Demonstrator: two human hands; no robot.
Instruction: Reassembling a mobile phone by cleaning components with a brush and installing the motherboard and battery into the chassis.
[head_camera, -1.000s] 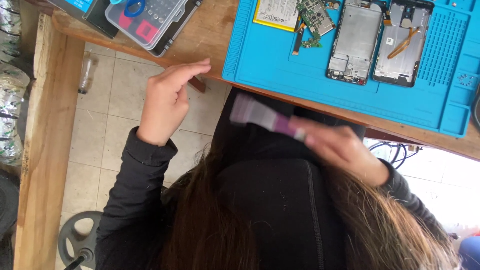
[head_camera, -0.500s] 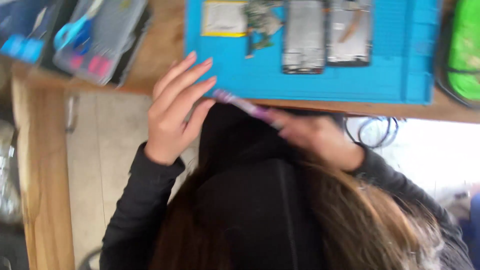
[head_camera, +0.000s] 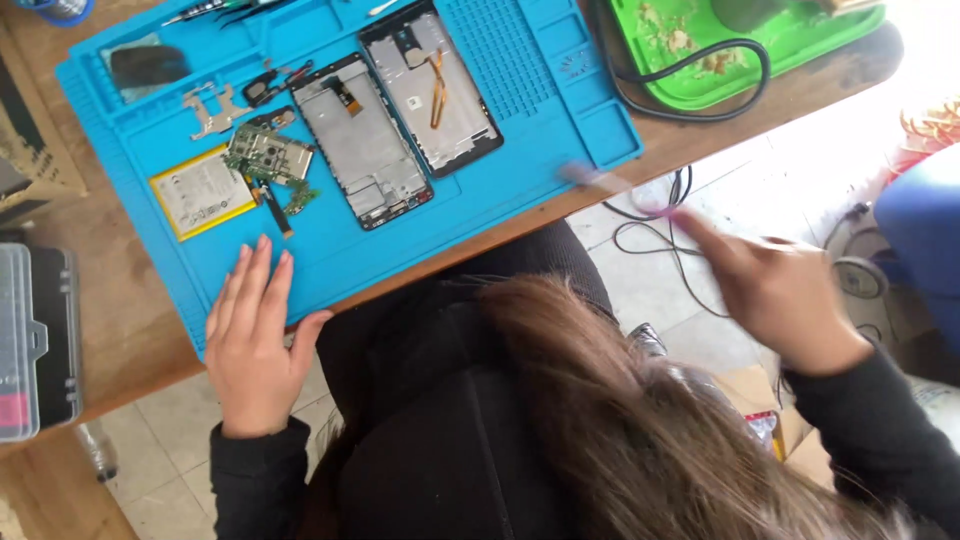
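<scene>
Head view: left hand (head_camera: 255, 345) lay flat, fingers spread, on the blue mat's (head_camera: 520, 90) near edge at seven o'clock, just below the yellow battery (head_camera: 200, 190). Right hand (head_camera: 775, 300), at three o'clock off the table (head_camera: 130, 330), pinched a blurred pink tool (head_camera: 610, 185) pointing toward the mat's corner.

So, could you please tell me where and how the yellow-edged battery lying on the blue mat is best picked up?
Take the battery by its two long edges, coming straight down from above. It lies flat and slightly turned on the blue mat, so there is no underside to reach. The circuit board sits close to its right end, so I would keep clear of that end.
</scene>
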